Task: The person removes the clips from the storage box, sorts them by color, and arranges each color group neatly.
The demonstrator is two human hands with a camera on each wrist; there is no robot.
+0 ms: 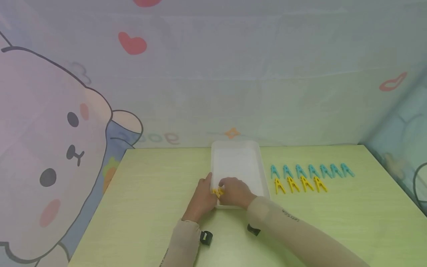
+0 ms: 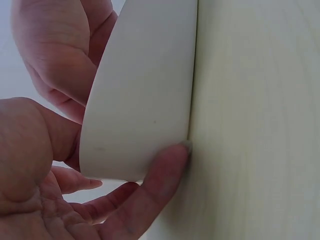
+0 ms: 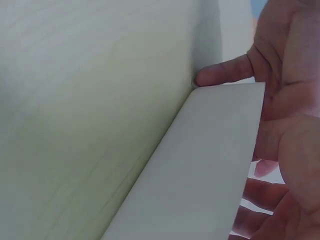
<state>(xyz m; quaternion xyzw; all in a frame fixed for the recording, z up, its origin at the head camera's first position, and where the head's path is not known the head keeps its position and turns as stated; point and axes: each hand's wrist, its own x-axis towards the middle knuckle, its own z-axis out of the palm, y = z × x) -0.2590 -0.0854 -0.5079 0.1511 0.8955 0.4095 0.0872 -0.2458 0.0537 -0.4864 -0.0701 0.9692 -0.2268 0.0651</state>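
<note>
A white rectangular tray lies on the table. My left hand grips its near left corner; in the left wrist view, a finger of this hand lies against the outer wall and table. My right hand reaches over the tray's near part, fingers curled at yellow plastic clothespins, which it appears to pinch. These sit between the two hands, partly covered; their exact number is unclear. The right wrist view shows the tray wall with my right hand behind it, and no clothespin.
Right of the tray, several blue clothespins stand in a row on the table, with a row of several yellow clothespins in front. A printed cloth backdrop hangs behind the table. A dark cable shows at far right.
</note>
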